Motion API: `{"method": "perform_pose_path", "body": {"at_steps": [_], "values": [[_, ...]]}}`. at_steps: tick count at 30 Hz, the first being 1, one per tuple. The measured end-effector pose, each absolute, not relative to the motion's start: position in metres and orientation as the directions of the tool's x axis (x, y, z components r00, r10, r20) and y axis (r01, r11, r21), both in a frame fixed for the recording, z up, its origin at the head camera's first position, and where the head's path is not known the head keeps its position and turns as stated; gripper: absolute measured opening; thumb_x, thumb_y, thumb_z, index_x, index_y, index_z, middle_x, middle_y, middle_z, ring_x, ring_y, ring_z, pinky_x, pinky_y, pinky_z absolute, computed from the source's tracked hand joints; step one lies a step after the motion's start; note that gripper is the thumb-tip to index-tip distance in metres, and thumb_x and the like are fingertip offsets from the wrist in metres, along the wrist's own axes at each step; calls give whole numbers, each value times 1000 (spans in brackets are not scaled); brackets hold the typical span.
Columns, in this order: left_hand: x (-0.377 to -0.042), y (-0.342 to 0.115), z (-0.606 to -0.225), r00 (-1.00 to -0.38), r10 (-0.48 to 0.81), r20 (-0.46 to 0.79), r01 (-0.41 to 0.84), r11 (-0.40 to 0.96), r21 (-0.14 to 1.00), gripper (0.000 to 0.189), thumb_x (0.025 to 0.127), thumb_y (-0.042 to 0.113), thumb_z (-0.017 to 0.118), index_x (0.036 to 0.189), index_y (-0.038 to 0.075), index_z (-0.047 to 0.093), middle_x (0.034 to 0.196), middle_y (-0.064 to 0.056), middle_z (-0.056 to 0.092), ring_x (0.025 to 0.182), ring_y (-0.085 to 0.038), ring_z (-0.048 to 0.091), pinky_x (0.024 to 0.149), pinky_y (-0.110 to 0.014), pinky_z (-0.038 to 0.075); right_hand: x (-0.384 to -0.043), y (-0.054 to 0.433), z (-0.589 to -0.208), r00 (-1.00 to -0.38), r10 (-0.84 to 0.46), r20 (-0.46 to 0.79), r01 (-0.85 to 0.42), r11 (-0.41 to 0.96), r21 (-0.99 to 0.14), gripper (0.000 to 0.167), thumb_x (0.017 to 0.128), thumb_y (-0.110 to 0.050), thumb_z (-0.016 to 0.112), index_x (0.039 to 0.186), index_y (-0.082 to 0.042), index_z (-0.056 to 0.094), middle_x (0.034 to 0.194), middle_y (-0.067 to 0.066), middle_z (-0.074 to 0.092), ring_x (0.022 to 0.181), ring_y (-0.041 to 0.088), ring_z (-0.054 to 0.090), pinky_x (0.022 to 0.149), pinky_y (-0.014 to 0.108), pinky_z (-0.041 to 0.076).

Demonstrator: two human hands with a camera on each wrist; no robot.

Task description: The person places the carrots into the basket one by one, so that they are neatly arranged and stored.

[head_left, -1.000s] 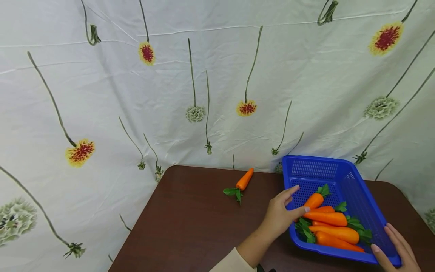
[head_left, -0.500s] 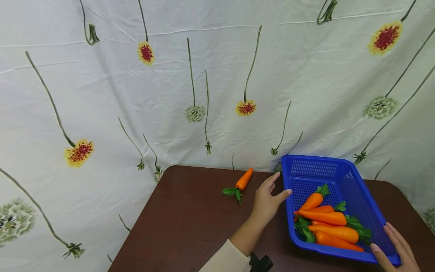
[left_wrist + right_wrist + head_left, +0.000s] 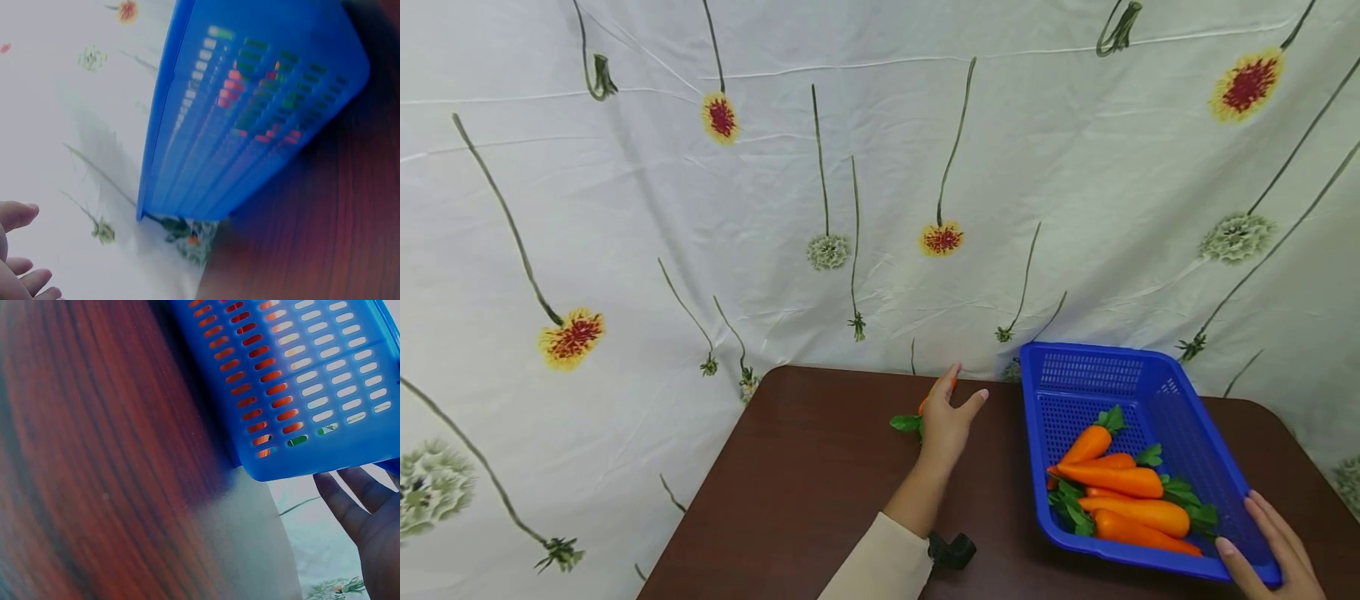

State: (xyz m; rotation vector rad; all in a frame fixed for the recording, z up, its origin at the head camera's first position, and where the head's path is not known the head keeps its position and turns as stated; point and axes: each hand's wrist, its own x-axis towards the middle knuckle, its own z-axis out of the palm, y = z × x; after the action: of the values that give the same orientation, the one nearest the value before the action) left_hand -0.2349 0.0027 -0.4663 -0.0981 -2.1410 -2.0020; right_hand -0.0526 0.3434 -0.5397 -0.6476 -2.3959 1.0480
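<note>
My left hand (image 3: 945, 425) reaches over a single carrot (image 3: 906, 423) on the table, fingers extended and thumb spread. It hides most of that carrot, leaving green leaves and a bit of orange in sight; contact cannot be told. In the left wrist view the fingers of this hand (image 3: 19, 275) look loose, apart from the basket. At the right stands a blue plastic basket (image 3: 1213, 450) with slotted walls, holding several orange carrots (image 3: 1116, 479) with green tops. My right hand (image 3: 1273, 554) touches the basket's near right corner with fairly straight fingers, also visible in the right wrist view.
The dark brown table (image 3: 805, 483) carries both basket and loose carrot. Right behind its far edge hangs a white cloth (image 3: 760, 208) printed with flowers. A black device (image 3: 952, 552) is strapped at the left wrist, by a beige sleeve (image 3: 880, 567).
My left hand has left the carrots in the basket, crossed over its left rim and moved left to the lone carrot. The right hand stays at the basket's corner.
</note>
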Motion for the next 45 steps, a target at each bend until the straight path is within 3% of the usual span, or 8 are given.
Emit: {"method": "perform_pose_path", "body": {"at_steps": [7, 10, 14, 17, 25, 34, 41, 45], "values": [[-250, -13, -480, -977, -151, 148, 132, 111, 985, 64, 87, 25, 79, 146, 17, 56, 154, -12, 49, 135, -35, 54, 106, -48, 51, -53, 344, -540, -793, 573, 210, 237, 606, -759, 71, 99, -28, 63, 161, -23, 29, 170, -5, 17, 155, 31, 21, 109, 6, 4], [-255, -18, -486, -974, -183, 132, 111, 117, 987, 64, 87, 21, 80, 146, 13, 56, 154, -15, 48, 135, -39, 52, 105, -49, 51, -52, 343, -540, -787, 576, 221, 228, 605, -763, 70, 98, -27, 64, 160, -24, 30, 169, -10, 18, 157, 19, 18, 108, 4, 6], [-261, -25, -494, -971, -214, 110, 82, 135, 987, 64, 87, 17, 79, 146, 9, 55, 154, -15, 48, 140, -38, 47, 109, -51, 48, -52, 342, -541, -776, 581, 246, 209, 605, -768, 70, 97, -26, 66, 159, -26, 33, 167, -15, 21, 148, -10, 14, 104, 1, 10], [-266, -29, -501, -969, -227, 97, 56, 181, 982, 62, 88, 16, 79, 145, 10, 56, 153, -15, 49, 141, -37, 46, 110, -52, 47, -52, 342, -541, -775, 577, 256, 200, 610, -767, 69, 97, -25, 66, 159, -26, 34, 167, -14, 23, 142, -18, 15, 103, 0, 10], [-275, -38, -516, -966, -245, 84, 20, 253, 967, 59, 90, 12, 76, 146, 10, 55, 152, -17, 50, 141, -38, 47, 112, -54, 44, -52, 342, -541, -783, 577, 233, 222, 609, -762, 70, 98, -27, 64, 160, -25, 32, 167, -15, 19, 152, -5, 13, 107, 3, 7], [-283, -44, -533, -966, -245, 82, -8, 346, 938, 57, 86, 9, 79, 140, 2, 59, 140, -19, 61, 131, -38, 56, 110, -52, 45, -52, 341, -540, -780, 579, 236, 212, 600, -771, 70, 98, -25, 65, 159, -24, 32, 168, -7, 22, 152, -4, 13, 108, 4, 8], [-289, -49, -542, -964, -249, 91, -26, 431, 902, 54, 85, 10, 80, 135, 3, 64, 135, -20, 64, 126, -37, 60, 108, -50, 47, -53, 344, -539, -796, 568, 206, 225, 595, -772, 71, 99, -28, 63, 161, -22, 29, 170, -3, 17, 157, 27, 18, 110, 6, 5], [-290, -51, -543, -966, -237, 108, -13, 459, 888, 51, 85, 11, 80, 133, 1, 65, 131, -19, 67, 122, -36, 63, 105, -48, 50, -52, 344, -540, -799, 566, 204, 229, 598, -768, 71, 99, -28, 63, 161, -22, 29, 170, -4, 17, 156, 29, 19, 110, 6, 4]]}}
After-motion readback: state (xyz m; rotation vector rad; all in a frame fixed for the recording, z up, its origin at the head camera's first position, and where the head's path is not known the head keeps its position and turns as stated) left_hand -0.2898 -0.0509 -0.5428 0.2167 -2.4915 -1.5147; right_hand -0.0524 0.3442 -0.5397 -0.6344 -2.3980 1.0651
